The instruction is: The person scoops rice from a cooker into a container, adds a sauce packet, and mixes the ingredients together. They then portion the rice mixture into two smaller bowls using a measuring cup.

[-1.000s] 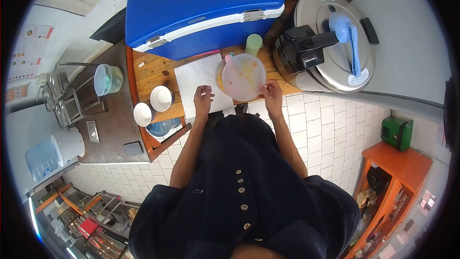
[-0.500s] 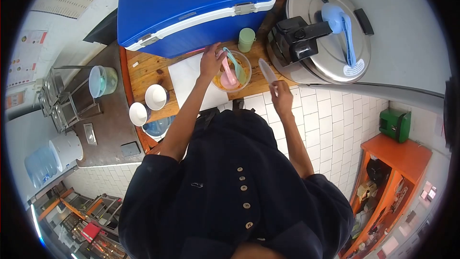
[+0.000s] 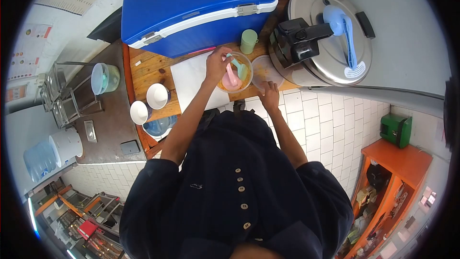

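My left hand (image 3: 218, 65) is closed at the upper ends of a pink spoon (image 3: 231, 77) and a teal spoon (image 3: 240, 66). Both spoons rest in a clear round plastic tub (image 3: 248, 83) with orange-yellow contents. To its right, a clear round lid (image 3: 266, 69) lies nearly flat over the wooden table, and my right hand (image 3: 270, 95) grips its near edge. White paper (image 3: 188, 84) lies under my left forearm and beside the tub. Just behind the tub stands a light green cup (image 3: 248, 41).
A blue cooler box (image 3: 201, 7) fills the back of the wooden table (image 3: 143, 71). At right stands a large steel pot (image 3: 306, 9) with a blue ladle (image 3: 347, 33) on top. Two white paper cups (image 3: 157, 96) sit at the front left edge. A lidded tub (image 3: 105, 79) is farther left.
My right hand has brought the lid from a tilted, edge-on position down to the table beside the tub. My left hand stays at the spoons, its fingers shifted slightly toward the teal one.
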Tool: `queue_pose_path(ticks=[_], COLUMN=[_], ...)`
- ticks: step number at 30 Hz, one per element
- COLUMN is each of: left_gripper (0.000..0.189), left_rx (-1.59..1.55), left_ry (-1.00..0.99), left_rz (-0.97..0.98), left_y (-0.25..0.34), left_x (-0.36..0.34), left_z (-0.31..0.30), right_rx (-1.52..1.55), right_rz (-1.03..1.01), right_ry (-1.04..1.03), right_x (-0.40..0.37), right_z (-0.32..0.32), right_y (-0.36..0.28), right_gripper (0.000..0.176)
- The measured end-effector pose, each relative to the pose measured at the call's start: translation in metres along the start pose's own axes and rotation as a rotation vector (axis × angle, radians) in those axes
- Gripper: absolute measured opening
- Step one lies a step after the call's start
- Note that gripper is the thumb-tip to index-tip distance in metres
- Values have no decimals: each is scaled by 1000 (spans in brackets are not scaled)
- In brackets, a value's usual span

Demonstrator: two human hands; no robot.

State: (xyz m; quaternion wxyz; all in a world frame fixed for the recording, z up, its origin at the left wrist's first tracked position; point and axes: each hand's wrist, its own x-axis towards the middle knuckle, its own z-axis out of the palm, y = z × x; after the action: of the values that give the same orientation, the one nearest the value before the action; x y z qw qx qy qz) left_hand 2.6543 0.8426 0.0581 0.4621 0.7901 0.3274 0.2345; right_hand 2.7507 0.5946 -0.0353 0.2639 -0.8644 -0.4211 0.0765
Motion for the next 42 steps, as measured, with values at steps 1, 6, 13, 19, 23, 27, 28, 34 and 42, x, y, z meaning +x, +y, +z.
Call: queue_pose_path(ticks=[1, 6, 13, 19, 23, 27, 28, 34, 42], left_gripper=[22, 19, 17, 13, 20, 25, 26, 21, 29], left_rx=[-114, -383, -668, -423, -61, 497, 636, 1180, 979], left_ry=[-25, 99, 87, -161, -223, -227, -223, -423, -339], left_rz=[-93, -106, -301, -227, -15, 371, 479, 766, 762], left_y=[6, 52, 91, 79, 32, -7, -7, -19, 8], left_x=[-4, -37, -127, -130, -94, -55, -48, -18, -19], left_z=[-3, -18, 10, -1, -16, -12, -9, 2, -25], right_rx=[63, 856, 1561, 1437, 906, 678, 718, 306, 498], right_rz=[48, 443, 810, 838, 536, 431, 431, 240, -6], right_ry=[0, -452, -293, -374, -512, -683, -672, -265, 425], right_x=[-2, -9, -2, -10, -25, -15, -10, 5, 34], right_z=[-4, -54, -100, -96, -87, -43, -32, 26, -213], right_y=[-4, -41, -125, -96, -17, 57, 66, 103, -61], right_gripper=[25, 24, 27, 22, 22, 22, 22, 35, 4])
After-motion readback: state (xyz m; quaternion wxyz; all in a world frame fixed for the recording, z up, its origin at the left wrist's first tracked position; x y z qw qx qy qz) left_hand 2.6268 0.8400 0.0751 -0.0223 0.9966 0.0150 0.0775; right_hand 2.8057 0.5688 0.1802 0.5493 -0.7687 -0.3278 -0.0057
